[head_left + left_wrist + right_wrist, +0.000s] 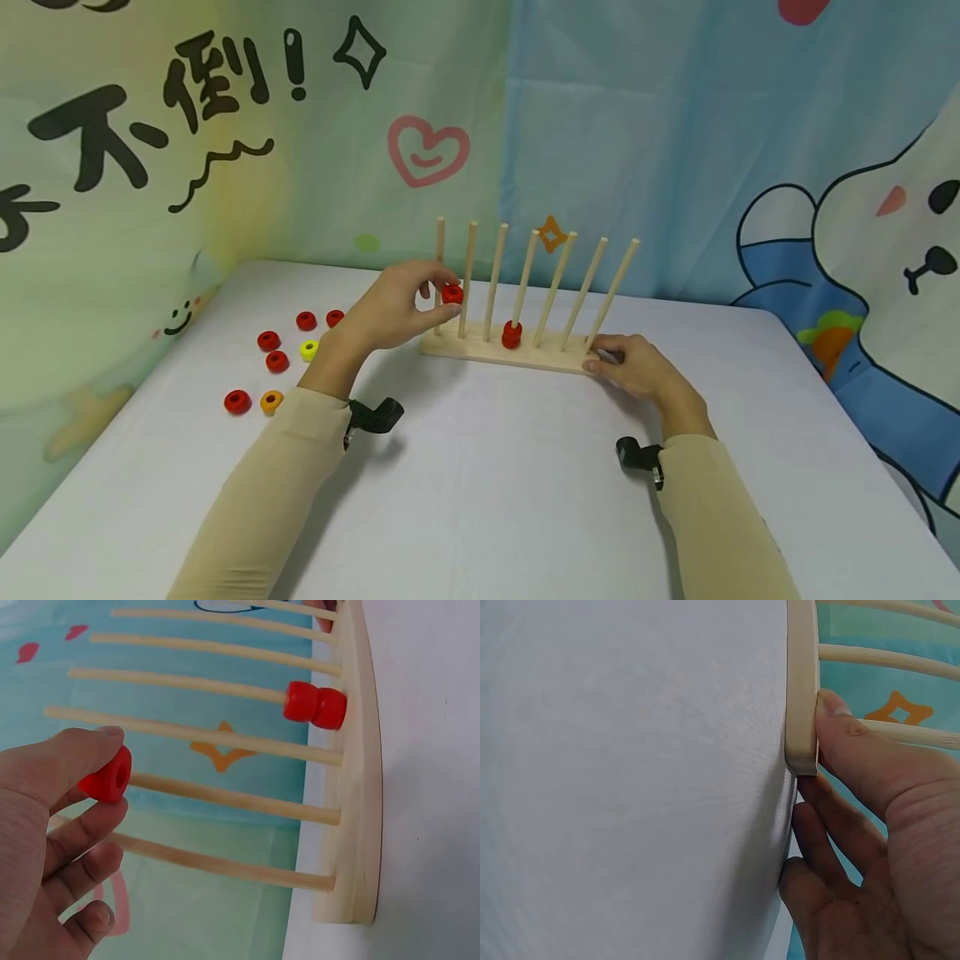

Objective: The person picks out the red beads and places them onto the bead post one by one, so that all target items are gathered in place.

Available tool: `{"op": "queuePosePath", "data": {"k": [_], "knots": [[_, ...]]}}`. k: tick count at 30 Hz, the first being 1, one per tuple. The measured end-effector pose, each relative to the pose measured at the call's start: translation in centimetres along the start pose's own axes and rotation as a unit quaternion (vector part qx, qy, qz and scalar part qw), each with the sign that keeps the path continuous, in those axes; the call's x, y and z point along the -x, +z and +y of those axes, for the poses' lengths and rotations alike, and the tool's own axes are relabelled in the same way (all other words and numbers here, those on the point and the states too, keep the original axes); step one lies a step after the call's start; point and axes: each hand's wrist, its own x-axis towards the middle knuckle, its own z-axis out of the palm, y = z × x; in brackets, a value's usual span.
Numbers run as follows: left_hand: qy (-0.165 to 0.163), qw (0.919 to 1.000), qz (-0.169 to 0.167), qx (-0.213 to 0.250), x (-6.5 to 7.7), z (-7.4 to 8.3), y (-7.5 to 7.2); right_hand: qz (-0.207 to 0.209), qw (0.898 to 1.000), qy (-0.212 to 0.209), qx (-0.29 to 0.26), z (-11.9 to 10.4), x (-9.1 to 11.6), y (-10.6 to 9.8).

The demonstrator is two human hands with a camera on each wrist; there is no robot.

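A wooden rack (480, 351) with a row of several upright pegs stands on the table. Between thumb and fingertips my left hand (401, 304) pinches a red bead (107, 778), held above the base close to the pegs at the rack's left end. The bead's hole shows in the left wrist view. Two red beads (316, 705) sit stacked at the foot of the middle peg. At the rack's right end, my right hand (637, 367) grips the base (802, 690), its thumb (840, 724) lying on the side with the pegs.
Loose red beads (237, 402) lie scattered on the left of the white table (480, 500), with a yellow bead (309, 350) and an orange bead (272, 402) among them. A printed cloth (615, 125) hangs behind the table.
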Motion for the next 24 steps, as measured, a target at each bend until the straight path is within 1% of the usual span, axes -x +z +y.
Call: {"op": "queuePosePath", "data": {"k": [6, 12, 16, 24], "knots": [[-0.010, 0.9999, -0.003, 0.012, 0.1, 0.5, 0.2, 0.001, 1.000, -0.005, -0.001, 0.0, -0.1, 0.1], [-0.011, 0.9997, -0.009, 0.020, -0.3, 1.1, 0.7, -0.001, 1.000, 0.002, 0.004, 0.0, -0.1, 0.0], [-0.008, 0.9997, -0.011, 0.022, -0.7, 1.5, 0.9, -0.001, 1.000, 0.003, 0.004, 0.0, 0.0, 0.0], [0.013, 0.9997, -0.015, 0.014, -1.4, 1.9, 1.5, 0.004, 1.000, -0.007, -0.002, 0.1, 0.3, 0.1]]}}
